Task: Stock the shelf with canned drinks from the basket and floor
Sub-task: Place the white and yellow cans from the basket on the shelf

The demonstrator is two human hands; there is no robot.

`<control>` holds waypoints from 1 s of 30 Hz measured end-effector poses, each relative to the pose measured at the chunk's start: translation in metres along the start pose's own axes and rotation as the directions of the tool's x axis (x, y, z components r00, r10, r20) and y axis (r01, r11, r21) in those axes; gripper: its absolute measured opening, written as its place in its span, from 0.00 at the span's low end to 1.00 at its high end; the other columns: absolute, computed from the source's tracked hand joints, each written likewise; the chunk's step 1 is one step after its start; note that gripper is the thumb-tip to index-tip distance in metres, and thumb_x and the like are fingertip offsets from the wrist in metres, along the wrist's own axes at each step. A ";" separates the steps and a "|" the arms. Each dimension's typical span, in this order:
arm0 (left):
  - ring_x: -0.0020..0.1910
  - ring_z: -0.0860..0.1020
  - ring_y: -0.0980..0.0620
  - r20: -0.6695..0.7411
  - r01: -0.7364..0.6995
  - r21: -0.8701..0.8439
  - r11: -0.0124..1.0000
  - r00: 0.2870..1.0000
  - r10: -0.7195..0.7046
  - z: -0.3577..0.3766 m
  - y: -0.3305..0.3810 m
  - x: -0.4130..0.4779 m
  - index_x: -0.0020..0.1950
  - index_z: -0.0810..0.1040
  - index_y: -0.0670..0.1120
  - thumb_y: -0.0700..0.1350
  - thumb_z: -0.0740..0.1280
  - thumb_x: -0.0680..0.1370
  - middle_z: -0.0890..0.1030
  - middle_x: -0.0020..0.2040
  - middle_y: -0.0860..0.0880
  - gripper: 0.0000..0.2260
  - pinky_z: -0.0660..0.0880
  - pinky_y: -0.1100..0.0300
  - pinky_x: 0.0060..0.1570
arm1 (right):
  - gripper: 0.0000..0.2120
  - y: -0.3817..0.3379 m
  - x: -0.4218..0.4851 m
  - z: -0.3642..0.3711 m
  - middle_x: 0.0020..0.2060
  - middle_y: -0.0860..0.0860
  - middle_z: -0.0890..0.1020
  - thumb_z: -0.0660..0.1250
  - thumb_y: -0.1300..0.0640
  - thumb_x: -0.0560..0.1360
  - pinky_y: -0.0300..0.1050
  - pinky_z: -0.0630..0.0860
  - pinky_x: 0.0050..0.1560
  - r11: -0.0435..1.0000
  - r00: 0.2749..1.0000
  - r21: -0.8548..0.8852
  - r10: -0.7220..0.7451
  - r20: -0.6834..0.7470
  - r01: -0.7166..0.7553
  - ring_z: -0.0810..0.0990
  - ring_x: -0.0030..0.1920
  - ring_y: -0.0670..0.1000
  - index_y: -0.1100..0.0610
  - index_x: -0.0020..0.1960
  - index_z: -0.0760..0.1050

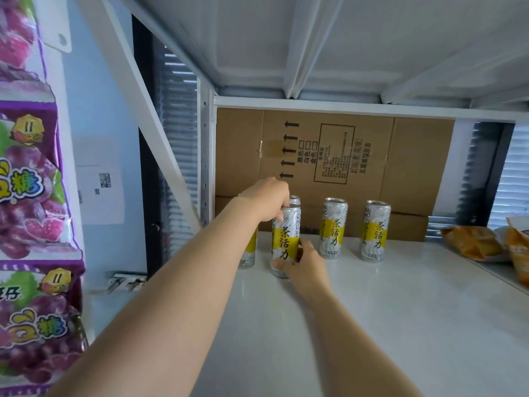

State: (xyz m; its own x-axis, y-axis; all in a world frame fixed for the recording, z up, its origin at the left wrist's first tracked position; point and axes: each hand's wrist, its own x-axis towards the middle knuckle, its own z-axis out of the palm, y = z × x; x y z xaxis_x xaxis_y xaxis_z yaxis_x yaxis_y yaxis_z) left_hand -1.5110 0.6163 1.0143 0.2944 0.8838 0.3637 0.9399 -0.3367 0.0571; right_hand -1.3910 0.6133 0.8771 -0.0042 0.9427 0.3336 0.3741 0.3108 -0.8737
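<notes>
Here, a tall slim silver-and-yellow drink can with black characters stands upright at the left of the glossy white shelf board. Its long axis is vertical, top end up, and its printed label faces the camera. The left hand reaches over from above, its fingers curled down onto the can's top rim. The right hand holds the lower part, with its fingers wrapped round the base from the right side. Whether the base rests on the shelf or sits just above it cannot be told, since the right hand covers it.

Right behind this can the silver top of a second can shows. Just to the left, a third can is half hidden by the left forearm. To the right stand a fourth can and, farther along, a fifth can, both upright and of the same kind.

A flattened brown cardboard sheet with printed arrows lines the back of the shelf. Orange snack bags lie at the right edge, and purple grape-candy bags hang at the far left.
</notes>
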 end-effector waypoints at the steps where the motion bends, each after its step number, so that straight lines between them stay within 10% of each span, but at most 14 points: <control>1: 0.47 0.76 0.47 -0.004 -0.002 -0.007 1.000 1.000 0.002 0.001 -0.002 0.001 0.55 0.83 0.41 0.38 0.72 0.75 0.81 0.55 0.41 0.09 0.74 0.53 0.51 | 0.24 0.001 0.000 -0.001 0.45 0.45 0.80 0.77 0.58 0.69 0.30 0.70 0.37 1.000 1.000 0.020 -0.005 0.007 0.005 0.77 0.42 0.41 0.54 0.61 0.72; 8: 0.43 0.75 0.47 -0.008 -0.038 0.019 0.999 0.999 0.039 0.006 -0.009 0.007 0.40 0.75 0.44 0.40 0.73 0.73 0.76 0.43 0.44 0.08 0.74 0.53 0.48 | 0.27 0.002 0.001 -0.001 0.48 0.46 0.78 0.77 0.60 0.69 0.37 0.70 0.45 1.000 1.000 -0.012 -0.009 -0.023 0.008 0.76 0.45 0.46 0.56 0.64 0.70; 30: 0.42 0.77 0.47 -0.144 -0.102 0.085 0.991 0.983 0.113 0.026 -0.015 0.010 0.40 0.79 0.40 0.36 0.68 0.75 0.78 0.42 0.44 0.04 0.71 0.56 0.41 | 0.05 0.013 0.007 0.001 0.38 0.52 0.81 0.71 0.58 0.73 0.43 0.64 0.38 0.955 0.989 -0.292 0.009 -0.145 -0.051 0.75 0.40 0.54 0.58 0.47 0.82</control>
State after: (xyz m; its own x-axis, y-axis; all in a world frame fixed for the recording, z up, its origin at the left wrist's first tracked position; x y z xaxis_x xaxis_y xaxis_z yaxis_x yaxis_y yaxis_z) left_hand -1.5177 0.6388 0.9934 0.3708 0.7839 0.4980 0.9164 -0.3960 -0.0590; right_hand -1.3871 0.6240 0.8677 0.1336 0.9180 0.3734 0.6280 0.2130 -0.7485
